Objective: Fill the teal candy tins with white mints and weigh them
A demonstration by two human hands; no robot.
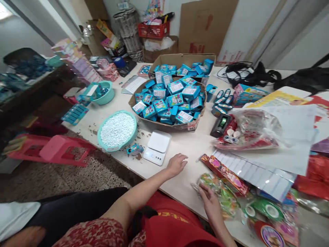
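Observation:
My left hand (178,164) is open just above or on the white table, its fingers loosely stretched and nothing in them. Beside it stands a flat white digital scale (157,147) with nothing on its plate. My right hand (209,197) lies on the left edge of a clear plastic packet (227,200) with green and orange print; its fingers are stretched, and their undersides are hidden. Left of the scale are a small blue packet (135,149) and a turquoise basin (117,131) full of small white pellets or sweets.
An open cardboard box (192,126) heaped with small blue boxes stands behind the scale, another box (205,56) behind it. To the right are a black device (221,125), a plastic bag (257,127), paper sheets (290,127) and green tape rolls (267,209). Pink stools (61,151) stand left.

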